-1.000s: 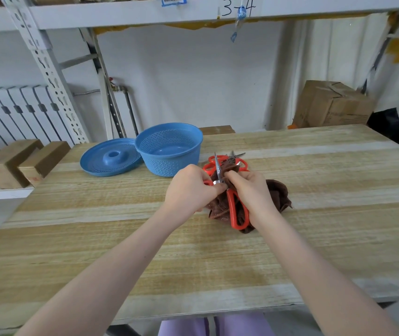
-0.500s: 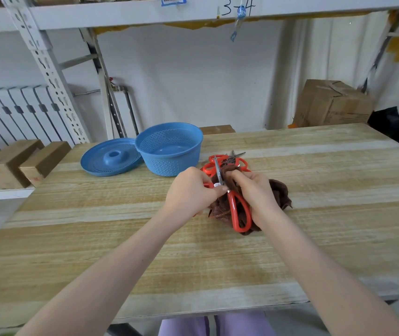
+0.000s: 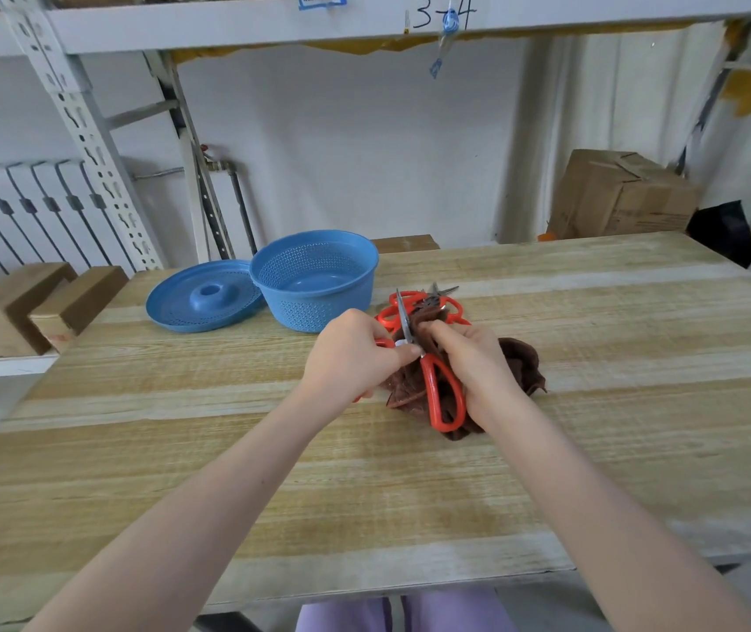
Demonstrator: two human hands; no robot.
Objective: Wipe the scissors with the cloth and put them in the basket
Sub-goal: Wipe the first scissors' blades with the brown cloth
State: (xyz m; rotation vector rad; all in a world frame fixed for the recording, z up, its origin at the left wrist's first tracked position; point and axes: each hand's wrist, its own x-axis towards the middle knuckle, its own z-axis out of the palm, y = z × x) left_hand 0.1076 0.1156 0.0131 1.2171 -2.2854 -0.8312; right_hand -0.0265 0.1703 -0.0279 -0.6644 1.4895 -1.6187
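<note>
Table (image 3: 182,449): pale striped wood planks, white wall beyond. Steel rack (image 3: 90,143) and ribbed radiator (image 3: 22,212) far left; cardboard box (image 3: 619,198) far right.
Basket (image 3: 318,307): round blue perforated plastic, far centre; lid (image 3: 200,298) beside its left.
Scissors (image 3: 444,394): red loop handles, steel blades, mid-table; your left hand (image 3: 350,353) fingers clench them at the pivot.
Cloth (image 3: 519,362): brown, crumpled; your right hand (image 3: 478,362) fingers pinch it against a blade.

Bare forearms (image 3: 227,485), lilac trousers (image 3: 346,618)

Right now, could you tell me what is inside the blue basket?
Inside the blue basket only its bare floor shows. Its near wall covers the floor's front strip.
</note>
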